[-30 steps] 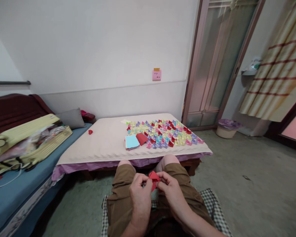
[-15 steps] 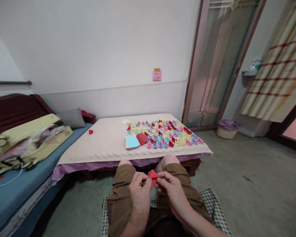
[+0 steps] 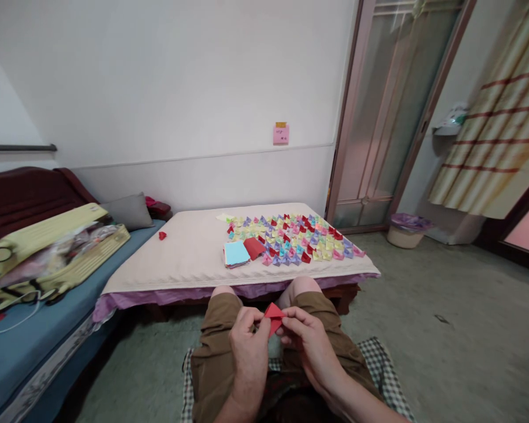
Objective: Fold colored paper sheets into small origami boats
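Observation:
Between my two hands, above my lap, is a small piece of red origami paper, folded to a point at the top. My left hand pinches its left edge between thumb and fingers. The right edge is gripped by the fingertips of my right hand. Beyond my knees, on the cream-covered table, lie a stack of square paper with a light blue sheet on top and a red sheet beside it. Rows of small folded paper pieces in several colours spread to the right of the stack.
A small red object lies on the table's left part. At left, an open yellow suitcase rests on a blue-covered seat near a grey cushion. A lined bin stands by the sliding door.
The red paper's upper fold looks slightly wider and more pointed. Both hands keep nearly the same place, with the right fingers shifted a little.

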A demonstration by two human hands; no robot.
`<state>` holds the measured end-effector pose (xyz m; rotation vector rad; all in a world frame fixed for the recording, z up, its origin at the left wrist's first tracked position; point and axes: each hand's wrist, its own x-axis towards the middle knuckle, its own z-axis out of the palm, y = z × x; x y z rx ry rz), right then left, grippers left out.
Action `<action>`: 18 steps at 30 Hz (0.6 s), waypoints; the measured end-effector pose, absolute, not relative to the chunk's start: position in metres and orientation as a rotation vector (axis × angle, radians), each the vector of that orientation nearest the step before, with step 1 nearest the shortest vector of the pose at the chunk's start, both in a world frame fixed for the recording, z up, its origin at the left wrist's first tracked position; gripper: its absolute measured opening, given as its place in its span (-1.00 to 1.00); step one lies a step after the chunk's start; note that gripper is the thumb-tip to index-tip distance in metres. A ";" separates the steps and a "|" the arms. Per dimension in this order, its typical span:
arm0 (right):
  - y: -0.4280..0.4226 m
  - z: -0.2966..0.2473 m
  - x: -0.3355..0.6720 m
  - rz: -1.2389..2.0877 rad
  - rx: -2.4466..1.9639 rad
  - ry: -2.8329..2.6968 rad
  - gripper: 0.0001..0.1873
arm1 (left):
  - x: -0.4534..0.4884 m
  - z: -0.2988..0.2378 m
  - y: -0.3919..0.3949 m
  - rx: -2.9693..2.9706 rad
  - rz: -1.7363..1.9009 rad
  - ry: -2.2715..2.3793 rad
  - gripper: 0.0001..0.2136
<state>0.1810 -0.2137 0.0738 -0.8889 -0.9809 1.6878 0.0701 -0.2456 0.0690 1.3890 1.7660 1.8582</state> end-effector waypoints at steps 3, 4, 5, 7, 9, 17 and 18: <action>-0.214 0.073 0.182 1.704 -0.881 -0.959 -0.86 | 0.070 0.069 -0.245 1.387 1.870 1.766 -0.85; -0.214 0.073 0.182 1.708 -0.879 -0.953 -0.86 | 0.070 0.069 -0.245 1.386 1.873 1.767 -0.85; -0.214 0.073 0.182 1.713 -0.876 -0.949 -0.86 | 0.070 0.068 -0.245 1.386 1.872 1.769 -0.84; -0.214 0.073 0.182 1.725 -0.865 -0.939 -0.85 | 0.069 0.068 -0.245 1.389 1.867 1.777 -0.84; -0.214 0.073 0.182 1.734 -0.860 -0.931 -0.83 | 0.069 0.068 -0.244 1.395 1.861 1.783 -0.84; -0.214 0.071 0.181 1.701 -0.882 -0.973 -0.83 | 0.069 0.069 -0.245 1.395 1.868 1.781 -0.84; -0.214 0.070 0.181 1.690 -0.889 -0.985 -0.82 | 0.069 0.069 -0.245 1.395 1.867 1.784 -0.84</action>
